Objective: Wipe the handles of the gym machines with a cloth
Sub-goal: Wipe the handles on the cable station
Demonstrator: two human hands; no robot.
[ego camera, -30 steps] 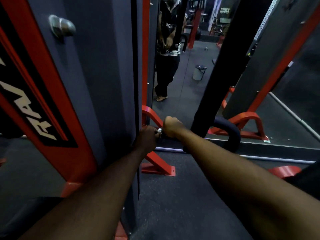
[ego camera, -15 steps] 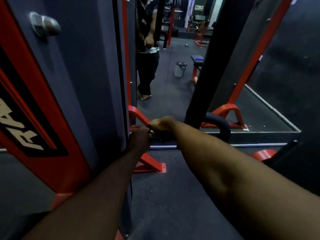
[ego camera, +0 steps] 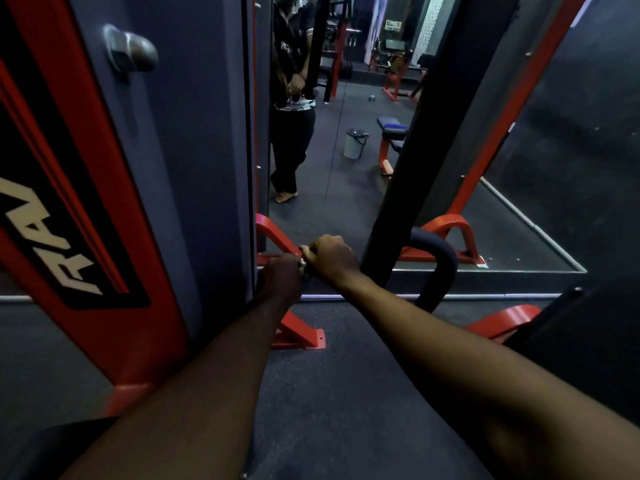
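Note:
My left hand and my right hand are held out low in front of me, fists almost touching. A small shiny metal fitting glints between them, and both hands curl round the handle part it belongs to, which they mostly hide. A black padded curved handle arches just right of my right hand, beside a wide black upright. No cloth shows in either hand. The mirror ahead reflects a person holding a black bar at the waist with both hands.
A grey and red machine column with a metal knob fills the left. Red floor brackets sit below my hands. In the mirror stand a white bucket and a bench. Dark rubber floor lies underfoot.
Both hands stay pressed together at the metal fitting. My right hand has turned from a flatter pose back to knuckles up. The head view has shifted slightly.

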